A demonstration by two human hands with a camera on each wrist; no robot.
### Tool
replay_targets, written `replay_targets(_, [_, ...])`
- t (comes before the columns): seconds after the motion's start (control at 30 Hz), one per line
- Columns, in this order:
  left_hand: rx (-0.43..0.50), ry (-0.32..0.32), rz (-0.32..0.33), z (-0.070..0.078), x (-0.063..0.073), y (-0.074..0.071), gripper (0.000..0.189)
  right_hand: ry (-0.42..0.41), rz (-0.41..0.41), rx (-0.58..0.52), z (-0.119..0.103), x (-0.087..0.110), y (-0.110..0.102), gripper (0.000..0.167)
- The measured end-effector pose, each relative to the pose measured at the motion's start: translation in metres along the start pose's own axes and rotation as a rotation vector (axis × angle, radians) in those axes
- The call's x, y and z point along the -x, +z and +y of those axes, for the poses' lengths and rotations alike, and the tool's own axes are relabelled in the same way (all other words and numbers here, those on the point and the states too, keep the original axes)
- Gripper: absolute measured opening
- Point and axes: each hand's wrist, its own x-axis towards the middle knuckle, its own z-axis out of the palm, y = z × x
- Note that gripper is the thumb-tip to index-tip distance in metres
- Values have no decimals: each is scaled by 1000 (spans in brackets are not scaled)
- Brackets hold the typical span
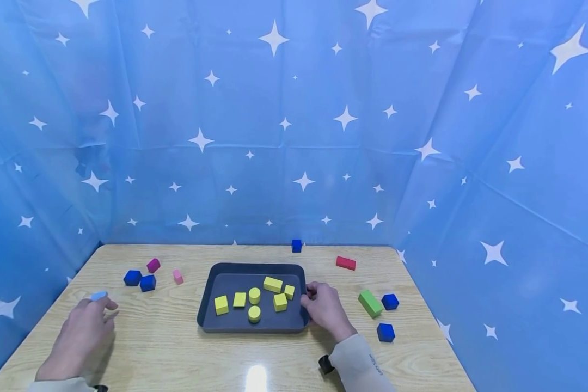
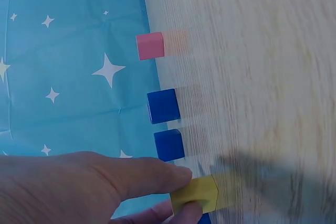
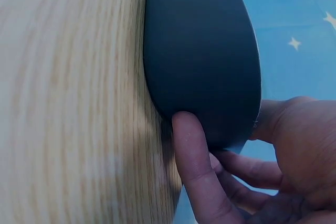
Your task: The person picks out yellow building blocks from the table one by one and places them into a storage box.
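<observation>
In the left wrist view, my left hand (image 1: 80, 333) pinches a yellow block (image 2: 195, 194) between thumb and finger; the head view hides that block. Just beyond this hand lies a light blue block (image 1: 99, 295). My right hand (image 1: 327, 309) grips the right end of a dark grey tray (image 1: 252, 329) by its wall. One fingertip presses low on the tray's outer side (image 3: 202, 51) in the right wrist view. Several yellow blocks lie spread inside the tray, among them a cube (image 1: 221, 305), a round one (image 1: 254, 314) and an oblong one (image 1: 273, 284).
Left of the tray lie two blue blocks (image 1: 148, 283), a magenta one (image 1: 153, 265) and a pink one (image 1: 178, 276). A blue cube (image 1: 296, 246) sits at the back edge. On the right are a red block (image 1: 345, 263), a green block (image 1: 370, 304) and two blue cubes (image 1: 386, 332).
</observation>
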Motion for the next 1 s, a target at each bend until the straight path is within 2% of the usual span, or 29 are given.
replay_targets(0.17, [0,23,15,-2,-1,-1,30,-7,4,5,0,1,0,36])
replay_targets(0.43, [6,-3,6,-4,-2,-1,29,-8,6,3,0,-1,1,37])
replay_targets(0.67, [15,-11,0,2,-1,0,29,-8,7,0,-1,1,0,35])
replay_targets(1.0, [6,73,52,13,-6,-3,29,4,4,-4,0,0,0,34])
